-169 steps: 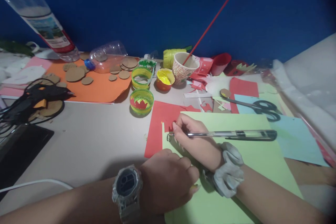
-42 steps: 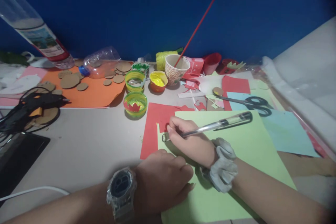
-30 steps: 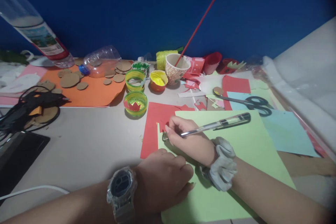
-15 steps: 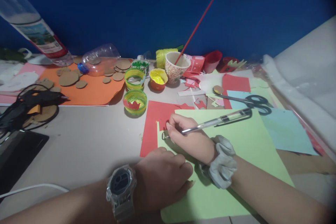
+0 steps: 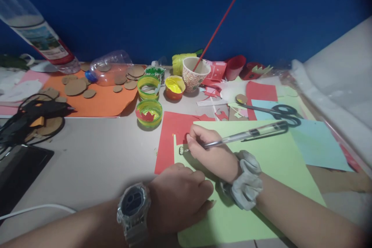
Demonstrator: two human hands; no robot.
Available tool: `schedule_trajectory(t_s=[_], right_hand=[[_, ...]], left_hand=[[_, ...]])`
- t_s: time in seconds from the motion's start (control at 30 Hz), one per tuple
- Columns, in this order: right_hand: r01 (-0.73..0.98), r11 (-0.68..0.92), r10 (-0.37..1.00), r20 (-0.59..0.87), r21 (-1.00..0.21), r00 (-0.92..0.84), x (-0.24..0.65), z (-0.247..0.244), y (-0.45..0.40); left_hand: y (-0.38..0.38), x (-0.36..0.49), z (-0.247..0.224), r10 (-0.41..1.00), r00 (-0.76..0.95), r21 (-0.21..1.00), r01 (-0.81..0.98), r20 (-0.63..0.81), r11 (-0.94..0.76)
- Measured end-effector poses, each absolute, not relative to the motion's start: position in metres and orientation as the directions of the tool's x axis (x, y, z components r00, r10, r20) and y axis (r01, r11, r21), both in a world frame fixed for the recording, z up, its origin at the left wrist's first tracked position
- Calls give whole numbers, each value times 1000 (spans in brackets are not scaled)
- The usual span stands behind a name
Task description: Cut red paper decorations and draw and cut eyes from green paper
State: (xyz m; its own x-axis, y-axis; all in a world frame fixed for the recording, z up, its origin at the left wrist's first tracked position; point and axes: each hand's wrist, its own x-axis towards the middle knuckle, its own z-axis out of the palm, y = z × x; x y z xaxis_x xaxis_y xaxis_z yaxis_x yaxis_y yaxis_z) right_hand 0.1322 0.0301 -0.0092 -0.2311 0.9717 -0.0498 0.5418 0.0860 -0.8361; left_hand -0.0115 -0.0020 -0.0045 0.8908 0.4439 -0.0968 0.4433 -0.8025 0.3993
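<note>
My right hand pinches a clear-barrelled pen, its tip just above the left edge of a light green sheet. Beside the tip is a small dark looped mark on that sheet. My left hand lies in a loose fist on the sheet's lower left part, fingers curled under; I see nothing in it. A red sheet shows from under the green one. On my left wrist is a watch, on my right a grey scrunchie.
Black scissors lie beyond the green sheet. Yellow-green bowls, a patterned cup with a red stick and a tilted bottle stand at the back. Left are cardboard discs, a glue gun and a black device.
My right hand has shifted slightly right with the pen, which leans lower to the right. Its tip has come off the dark mark, which shows more plainly. My left hand has stayed put.
</note>
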Motion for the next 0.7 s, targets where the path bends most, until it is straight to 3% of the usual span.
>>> schedule_trajectory(t_s=[0.7], right_hand=[[594, 84, 963, -89, -800, -256, 131, -9, 31]], left_hand=[[1, -10, -3, 414, 907, 424, 407, -81, -809]])
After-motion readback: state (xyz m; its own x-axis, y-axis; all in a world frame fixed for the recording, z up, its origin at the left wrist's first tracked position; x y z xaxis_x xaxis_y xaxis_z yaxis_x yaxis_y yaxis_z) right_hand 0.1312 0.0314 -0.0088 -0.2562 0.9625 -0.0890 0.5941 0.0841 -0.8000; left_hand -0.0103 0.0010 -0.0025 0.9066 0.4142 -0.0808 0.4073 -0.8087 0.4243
